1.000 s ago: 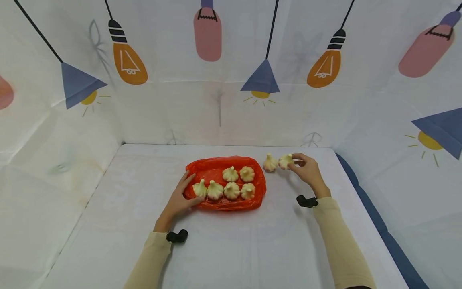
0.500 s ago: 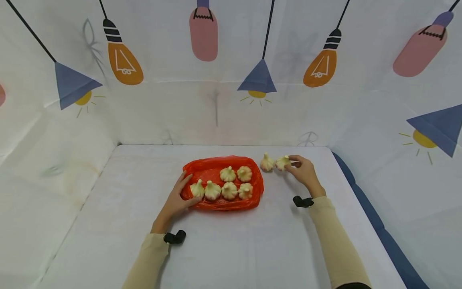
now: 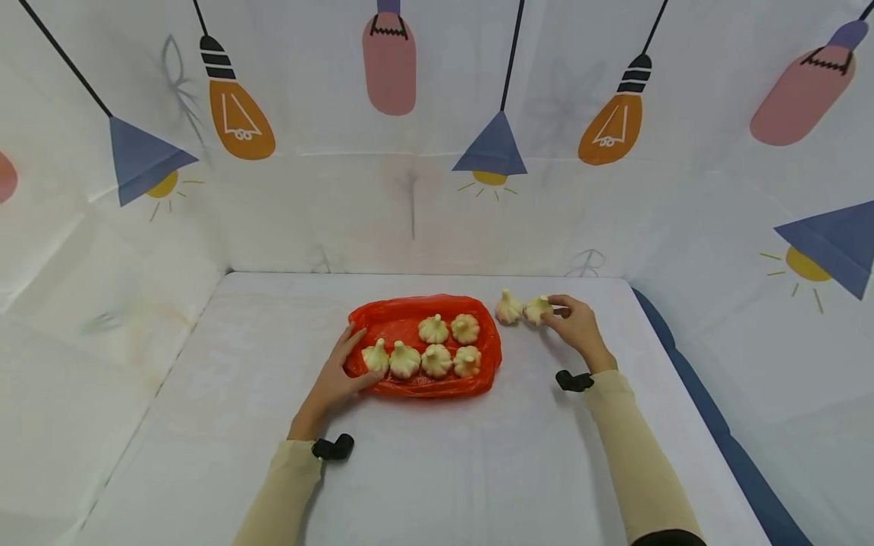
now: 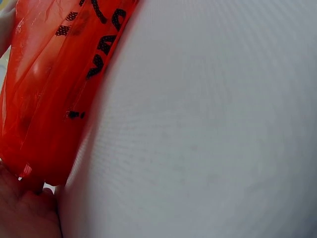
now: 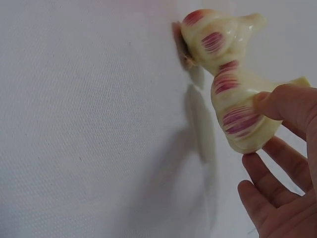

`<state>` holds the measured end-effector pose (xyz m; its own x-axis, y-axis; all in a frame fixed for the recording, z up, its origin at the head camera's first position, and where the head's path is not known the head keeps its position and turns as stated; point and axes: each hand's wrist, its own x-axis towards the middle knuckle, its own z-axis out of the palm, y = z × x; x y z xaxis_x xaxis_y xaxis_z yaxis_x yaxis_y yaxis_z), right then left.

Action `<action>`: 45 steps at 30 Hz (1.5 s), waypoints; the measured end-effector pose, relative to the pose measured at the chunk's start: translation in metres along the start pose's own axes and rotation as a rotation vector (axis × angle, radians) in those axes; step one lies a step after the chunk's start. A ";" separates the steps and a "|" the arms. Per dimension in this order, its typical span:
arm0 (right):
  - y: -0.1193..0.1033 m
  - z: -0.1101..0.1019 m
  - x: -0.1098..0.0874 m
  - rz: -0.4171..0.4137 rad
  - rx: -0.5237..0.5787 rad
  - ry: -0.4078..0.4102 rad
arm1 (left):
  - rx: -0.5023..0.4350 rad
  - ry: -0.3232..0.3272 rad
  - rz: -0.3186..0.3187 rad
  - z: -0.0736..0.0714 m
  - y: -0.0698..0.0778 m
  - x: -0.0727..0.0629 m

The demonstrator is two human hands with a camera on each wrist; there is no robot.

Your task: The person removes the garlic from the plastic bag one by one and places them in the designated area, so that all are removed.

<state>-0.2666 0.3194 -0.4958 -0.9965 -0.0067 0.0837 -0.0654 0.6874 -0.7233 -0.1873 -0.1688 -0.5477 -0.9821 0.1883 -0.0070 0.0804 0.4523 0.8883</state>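
Note:
A shallow tray lined with a red plastic bag (image 3: 385,327) stands mid-table and holds two rows of garlic bulbs (image 3: 437,360). My left hand (image 3: 334,379) spans its left end and grips it, thumb over the front rim. Black print shows on the red plastic (image 4: 54,99) in the left wrist view. Right of the tray, my right hand (image 3: 579,326) pinches a garlic bulb (image 3: 537,310) between thumb and fingers. That bulb touches a second garlic bulb (image 3: 508,309) on its left. Purple streaks mark both bulbs in the right wrist view, where the pinched bulb (image 5: 237,111) has its stem toward the palm.
The white table (image 3: 423,470) ends at a wall sheet (image 3: 328,205) printed with lamps and light bulbs. A dark blue strip (image 3: 696,394) runs along the right table edge. Each wrist wears a black camera mount (image 3: 333,447).
The right hand and its garlic bulb have sunk very slightly beside the second bulb. The left hand and tray keep their places; the head view has shifted a little.

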 end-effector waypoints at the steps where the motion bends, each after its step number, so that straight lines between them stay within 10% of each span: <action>1: 0.001 0.000 0.000 0.001 -0.006 0.002 | 0.001 0.000 0.002 0.000 0.000 0.000; 45: 0.010 0.007 0.002 0.025 -0.008 -0.029 | -0.004 0.004 0.008 0.001 -0.002 -0.002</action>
<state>-0.2695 0.3214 -0.5074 -0.9989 -0.0108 0.0456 -0.0403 0.6933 -0.7195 -0.1853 -0.1693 -0.5495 -0.9821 0.1884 0.0015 0.0873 0.4477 0.8899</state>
